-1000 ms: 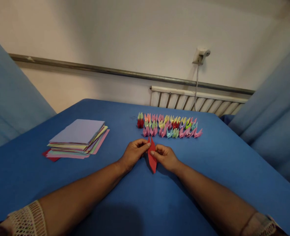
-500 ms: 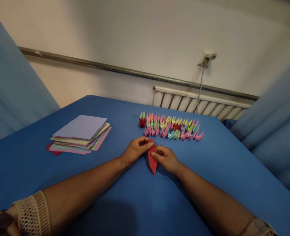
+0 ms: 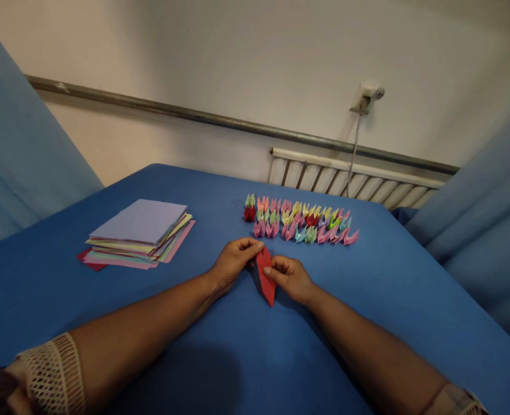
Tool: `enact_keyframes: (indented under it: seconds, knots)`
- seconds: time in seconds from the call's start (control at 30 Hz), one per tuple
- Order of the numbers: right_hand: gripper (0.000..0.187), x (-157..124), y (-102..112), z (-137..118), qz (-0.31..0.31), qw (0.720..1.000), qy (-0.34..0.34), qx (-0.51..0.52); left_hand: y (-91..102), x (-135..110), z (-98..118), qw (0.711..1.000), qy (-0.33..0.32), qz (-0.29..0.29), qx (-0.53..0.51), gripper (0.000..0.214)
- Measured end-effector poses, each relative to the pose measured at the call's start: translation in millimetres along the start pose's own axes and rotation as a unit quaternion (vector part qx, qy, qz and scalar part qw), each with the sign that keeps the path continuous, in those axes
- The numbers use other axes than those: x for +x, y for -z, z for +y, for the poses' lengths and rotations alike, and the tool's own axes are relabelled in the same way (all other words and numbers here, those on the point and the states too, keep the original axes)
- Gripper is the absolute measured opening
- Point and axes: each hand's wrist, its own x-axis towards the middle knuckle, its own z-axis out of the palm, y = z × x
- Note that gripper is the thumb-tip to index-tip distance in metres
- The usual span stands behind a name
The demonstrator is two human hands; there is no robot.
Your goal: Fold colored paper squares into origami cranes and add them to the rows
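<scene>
Between my hands is a narrow folded piece of red origami paper [image 3: 267, 282], its pointed lower end aimed toward me just above the blue table. My left hand [image 3: 236, 260] pinches its upper tip between thumb and fingers. Lower down, my right hand [image 3: 291, 279] grips its right side, thumb on the front face. The fingertips behind the paper are hidden. Beyond my hands stand rows of small folded paper cranes [image 3: 306, 222] in pink, yellow, green, red and blue.
A stack of coloured paper squares [image 3: 140, 222], lilac on top, lies on the blue table [image 3: 185, 357] to the left. Behind it are a wall rail [image 3: 194, 118], a radiator [image 3: 345, 173] and a plugged socket [image 3: 365, 99]. Blue curtains [image 3: 492, 230] hang at both sides.
My left hand has slid slightly up and left along the red paper's tip, showing more of its upper part. My right hand keeps its grip, nearly still.
</scene>
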Motion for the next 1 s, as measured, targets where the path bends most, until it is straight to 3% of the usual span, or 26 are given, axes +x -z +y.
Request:
enact_keyframes:
  seconds: [0.17, 0.37, 0.53, 0.73, 0.87, 1.0]
  knots:
    - [0.041, 4.8, 0.6, -3.7, 0.08, 0.997, 0.001, 0.021, -3.6, -1.7, -3.0, 0.999, 0.011, -0.039, 0.003, 0.03]
    - [0.044, 3.3, 1.3, -7.8, 0.099, 0.995, 0.017, -0.017, -4.9, -1.9, -5.2, 1.0, 0.011, -0.024, -0.005, 0.029]
    - [0.039, 6.0, 1.3, -4.8, 0.123, 0.992, 0.013, 0.021, -5.3, -1.9, -6.4, 0.999, -0.03, 0.005, 0.018, 0.029]
    - [0.039, 6.4, -1.2, -3.3, 0.174, 0.979, 0.042, 0.096, -3.5, -0.4, -10.1, 0.993, -0.08, -0.014, 0.086, 0.014]
    - [0.024, 2.4, -0.3, -5.7, 0.161, 0.981, 0.08, 0.066, -2.5, -0.4, -9.2, 0.993, -0.076, -0.018, 0.088, 0.014]
    - [0.017, 2.1, 2.8, -4.1, 0.142, 0.987, 0.067, 0.03, -3.2, -1.6, -7.2, 0.997, -0.054, -0.031, 0.054, 0.02]
